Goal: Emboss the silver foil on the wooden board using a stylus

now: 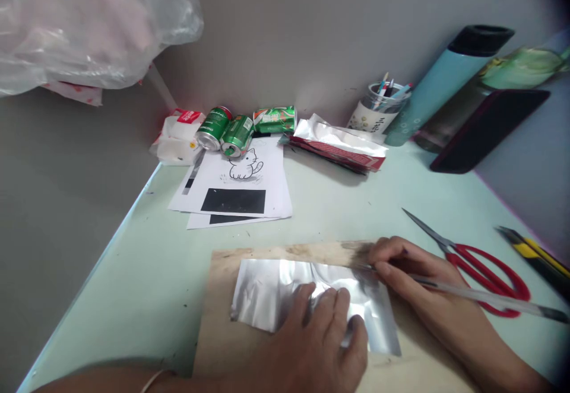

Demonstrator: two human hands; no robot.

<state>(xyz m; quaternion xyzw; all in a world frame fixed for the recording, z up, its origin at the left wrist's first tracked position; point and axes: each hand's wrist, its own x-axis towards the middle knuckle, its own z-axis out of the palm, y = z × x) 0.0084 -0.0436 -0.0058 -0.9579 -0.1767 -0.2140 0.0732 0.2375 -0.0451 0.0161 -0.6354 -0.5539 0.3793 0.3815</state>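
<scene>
I see left hand [318, 333] flat, pinning metal sheet [312, 301] on board [222, 333] | right hand [409, 274] gripping stylus [481, 295] | risk: sheet may slip or tear; fingertips near tip.

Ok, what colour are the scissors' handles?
Red, clearest in the head view: the scissors lie beside the right hand.
</scene>
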